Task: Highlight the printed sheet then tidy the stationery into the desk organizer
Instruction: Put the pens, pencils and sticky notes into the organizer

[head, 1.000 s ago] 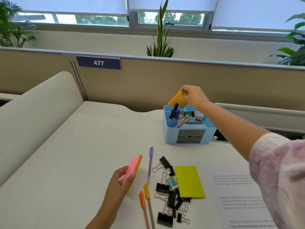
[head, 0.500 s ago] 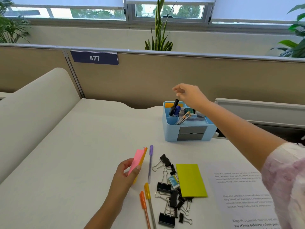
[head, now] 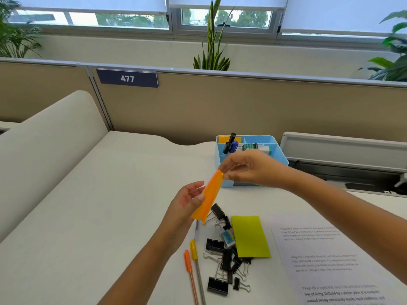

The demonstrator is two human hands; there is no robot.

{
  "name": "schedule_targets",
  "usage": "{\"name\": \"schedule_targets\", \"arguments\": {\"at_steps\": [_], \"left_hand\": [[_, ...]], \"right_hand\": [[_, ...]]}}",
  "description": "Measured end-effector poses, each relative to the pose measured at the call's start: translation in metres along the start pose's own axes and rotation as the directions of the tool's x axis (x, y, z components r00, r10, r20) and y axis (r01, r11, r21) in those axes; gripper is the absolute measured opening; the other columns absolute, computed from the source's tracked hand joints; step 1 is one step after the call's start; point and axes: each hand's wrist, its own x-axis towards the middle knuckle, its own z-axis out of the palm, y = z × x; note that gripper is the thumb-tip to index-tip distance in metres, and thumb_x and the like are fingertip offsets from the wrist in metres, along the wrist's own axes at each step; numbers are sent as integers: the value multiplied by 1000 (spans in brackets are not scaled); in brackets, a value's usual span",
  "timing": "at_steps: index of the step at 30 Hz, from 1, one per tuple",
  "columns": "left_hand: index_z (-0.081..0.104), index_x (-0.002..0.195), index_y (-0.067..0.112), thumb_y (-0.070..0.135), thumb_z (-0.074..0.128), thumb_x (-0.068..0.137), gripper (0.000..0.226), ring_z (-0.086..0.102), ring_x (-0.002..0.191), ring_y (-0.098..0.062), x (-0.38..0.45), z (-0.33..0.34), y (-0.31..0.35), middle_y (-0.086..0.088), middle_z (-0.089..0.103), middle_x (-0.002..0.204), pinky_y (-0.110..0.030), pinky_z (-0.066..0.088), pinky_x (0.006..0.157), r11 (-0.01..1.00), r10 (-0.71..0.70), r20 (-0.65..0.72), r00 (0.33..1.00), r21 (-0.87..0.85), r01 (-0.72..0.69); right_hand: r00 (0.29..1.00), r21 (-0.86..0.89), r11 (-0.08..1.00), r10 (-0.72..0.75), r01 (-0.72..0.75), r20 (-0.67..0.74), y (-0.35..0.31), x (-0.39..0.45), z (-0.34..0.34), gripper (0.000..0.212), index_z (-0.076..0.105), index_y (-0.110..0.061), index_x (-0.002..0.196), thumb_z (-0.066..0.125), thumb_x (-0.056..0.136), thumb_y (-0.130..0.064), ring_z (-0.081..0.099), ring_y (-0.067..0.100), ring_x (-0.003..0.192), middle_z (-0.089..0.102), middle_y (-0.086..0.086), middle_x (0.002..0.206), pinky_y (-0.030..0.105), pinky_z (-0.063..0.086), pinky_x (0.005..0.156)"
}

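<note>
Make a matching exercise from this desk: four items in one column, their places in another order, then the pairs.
Items:
1. orange sticky pad
2. green sticky pad
3. black marker
4. printed sheet

Places:
A. standing in the blue organizer
B. flat beside the binder clips
C. held between both hands
D. on the desk, far right

Pairs: 1-C, 2-B, 3-A, 4-D

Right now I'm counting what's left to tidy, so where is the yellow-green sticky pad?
In the head view the yellow-green sticky pad lies flat on the desk, lower right of centre, between the binder clips and the printed sheet.
</note>
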Motion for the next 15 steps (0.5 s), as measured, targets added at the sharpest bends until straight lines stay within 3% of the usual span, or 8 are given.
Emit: {"name": "schedule_targets", "arguments": {"at_steps": [4, 5, 7, 9, 11, 13, 15], "left_hand": [[53, 118, 22, 61, 77, 49, 83, 60, 106, -17, -2, -3, -7, -3, 58, 120, -27, 53, 78, 996, -37, 57, 998, -74, 41], [54, 118, 24, 68, 74, 46, 87, 59, 107, -16, -2, -3, -8, 0, 58, 120, -29, 52, 81, 995, -43, 59, 997, -86, 48], [57, 110, 31, 75, 66, 51, 73, 58, 109, -14, -2, -5, -13, 3, 59, 119, -32, 48, 87, 995, -64, 4, 998, -75, 64], [56, 105, 28, 65, 58, 70, 52, 54, 108, -14, 5, -9, -22, 1, 57, 120, -34, 45, 90, 985, -122, -162, 979, 102, 140], [50, 110, 18, 48, 60, 81, 43, 51, 104, -15, 17, -16, -38, -2, 55, 116, -32, 42, 89, 890, -175, -341, 924, 346, 296], [50, 109, 14, 45, 65, 79, 45, 52, 99, -17, 27, -23, -54, -3, 56, 104, -32, 43, 87, 762, -160, -371, 915, 542, 354], [51, 103, 15, 47, 69, 74, 47, 53, 96, -18, 35, -26, -69, 0, 55, 95, -32, 44, 84, 676, -98, -339, 936, 667, 313]], "right_hand": [[999, -65, 998, -1, 4, 45, 5, -3, 7, 22, 64, -17, 107, 62, 86, -24, 55, -8, 88, 60, -13, 100, 9, 45, 82], [999, -70, 998, -1, 4, 40, 6, -2, 7, 20, 64, -18, 105, 62, 86, -23, 54, -9, 88, 60, -13, 99, 8, 44, 80], [999, -64, 998, 10, -12, -32, 7, 2, 1, 18, 64, -17, 103, 62, 86, -19, 54, -9, 85, 59, -14, 95, 7, 44, 77], [982, -3, 1000, 18, -19, -190, 10, 9, -8, 15, 65, -14, 100, 63, 85, -13, 57, -12, 77, 60, -17, 87, 5, 45, 73], [942, 16, 1000, 29, -25, -335, 15, 21, -20, 14, 66, -14, 97, 63, 85, -8, 57, -14, 69, 61, -16, 80, 5, 44, 71], [904, -50, 996, 51, -79, -424, 22, 34, -35, 16, 66, -14, 101, 61, 87, -8, 58, -8, 73, 62, -12, 85, 6, 42, 74], [854, -79, 991, 53, -109, -518, 31, 48, -49, 19, 65, -11, 106, 58, 88, -9, 58, 3, 82, 62, -7, 92, 9, 42, 77]]}}
